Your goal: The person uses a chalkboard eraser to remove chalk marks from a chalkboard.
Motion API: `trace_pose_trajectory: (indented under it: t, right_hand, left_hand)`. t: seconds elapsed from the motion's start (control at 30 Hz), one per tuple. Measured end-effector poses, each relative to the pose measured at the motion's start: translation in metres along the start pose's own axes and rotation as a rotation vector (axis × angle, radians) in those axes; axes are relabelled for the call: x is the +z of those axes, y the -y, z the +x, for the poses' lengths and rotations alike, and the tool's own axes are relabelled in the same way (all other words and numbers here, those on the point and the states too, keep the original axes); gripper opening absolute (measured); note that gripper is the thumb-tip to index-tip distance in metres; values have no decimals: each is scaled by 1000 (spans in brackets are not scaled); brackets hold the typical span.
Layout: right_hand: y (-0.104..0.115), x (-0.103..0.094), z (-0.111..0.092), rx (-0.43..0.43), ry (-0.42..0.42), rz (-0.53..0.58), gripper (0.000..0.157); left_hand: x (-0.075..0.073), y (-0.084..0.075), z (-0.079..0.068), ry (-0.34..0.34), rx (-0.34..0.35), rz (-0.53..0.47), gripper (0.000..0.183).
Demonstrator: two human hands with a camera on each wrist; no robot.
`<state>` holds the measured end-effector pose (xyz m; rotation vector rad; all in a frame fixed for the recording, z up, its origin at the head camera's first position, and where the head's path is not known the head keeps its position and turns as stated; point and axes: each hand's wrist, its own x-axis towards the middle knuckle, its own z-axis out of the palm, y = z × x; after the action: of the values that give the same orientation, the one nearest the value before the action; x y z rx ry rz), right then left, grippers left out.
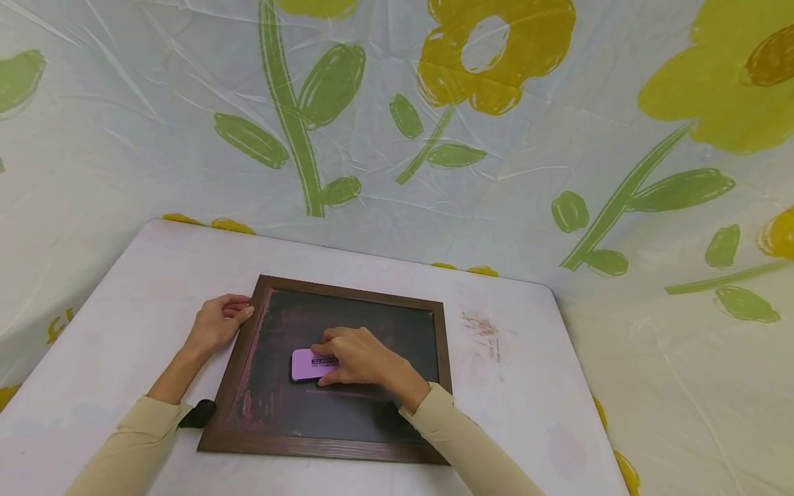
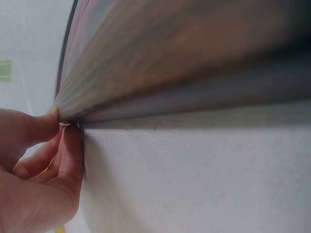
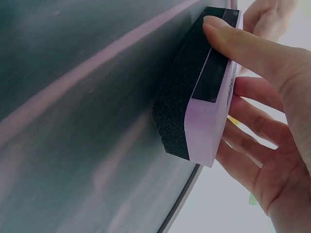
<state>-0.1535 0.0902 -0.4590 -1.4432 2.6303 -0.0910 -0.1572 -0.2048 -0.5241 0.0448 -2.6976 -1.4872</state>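
Observation:
A framed chalkboard (image 1: 378, 324) lies flat on the white table, its dark surface streaked with pink chalk, most heavily along the left side. My right hand (image 1: 366, 358) grips a pink and black eraser (image 1: 302, 365) across its width, near the middle of the board. Seen from the right wrist, the thumb presses on one long side of the eraser (image 3: 204, 126) and the fingers are on the other. At the left edge of the brown wooden frame (image 1: 248, 344), my left hand (image 1: 215, 324) holds on, thumb and fingers (image 2: 73, 155) pinching the border.
Reddish-brown smudges (image 1: 480, 331) mark the table (image 1: 521, 386) to the right of the board. A cloth (image 1: 397, 207) printed with yellow flowers and green leaves hangs behind the table and at its sides. Black wrist camera (image 1: 198, 413) hardware sits near the frame's lower left.

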Motion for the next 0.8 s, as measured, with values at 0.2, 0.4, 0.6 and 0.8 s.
trace_pose_trajectory:
  t: [0.2,0.4,0.6,0.8]
  right_hand:
    - [3,0,3,2,17,-23,57]
    - [3,-2,-2,16,34,-41,58]
    - [-2,-3,-12,27,28,-50,58]
    - [-9,-3,-24,42,21,-41,58]
  left_hand:
    - [-1,-1,0,-7,3,8,35]
    - [-2,0,0,-7,3,9,34]
    - [-2,0,1,-3,-3,6,35]
    - [-1,-1,1,-3,-1,5,35]
